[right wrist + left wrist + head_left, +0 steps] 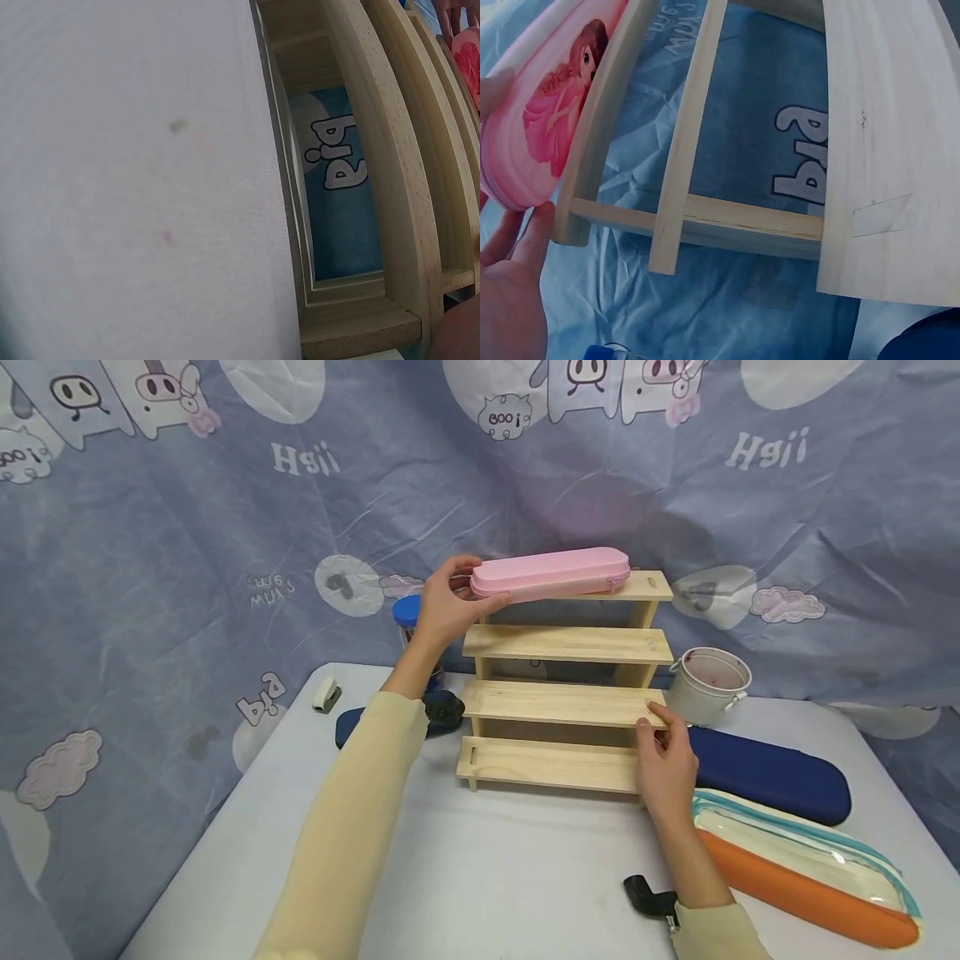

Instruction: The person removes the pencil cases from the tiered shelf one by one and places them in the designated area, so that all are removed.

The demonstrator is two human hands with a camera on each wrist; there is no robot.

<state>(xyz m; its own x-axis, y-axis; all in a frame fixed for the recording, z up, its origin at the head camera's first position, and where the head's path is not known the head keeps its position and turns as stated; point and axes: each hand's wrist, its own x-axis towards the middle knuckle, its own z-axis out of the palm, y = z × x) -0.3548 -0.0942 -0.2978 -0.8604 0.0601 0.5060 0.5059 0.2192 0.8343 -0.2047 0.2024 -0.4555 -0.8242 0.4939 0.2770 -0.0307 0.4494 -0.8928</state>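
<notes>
A pink pencil case point(551, 572) lies lengthwise along the top tier of a stepped wooden shelf point(566, 702). My left hand point(448, 603) grips its left end, thumb in front and fingers behind. The left wrist view shows a princess picture on the pencil case point(562, 105), close against the top board; I cannot tell whether its full weight rests there. At the shelf's lower right, my right hand point(669, 764) holds the right end of a lower board, between thumb and fingers. Only a blurred bit of that hand shows in the right wrist view.
Right of the shelf are a white bucket point(712, 681), a navy case point(765, 772) and an orange-and-clear pencil case point(810, 877). On the left are a blue-lidded jar point(407, 610), a dark blue case point(348, 724) and a small white stapler-like item point(326, 695). A patterned cloth hangs behind.
</notes>
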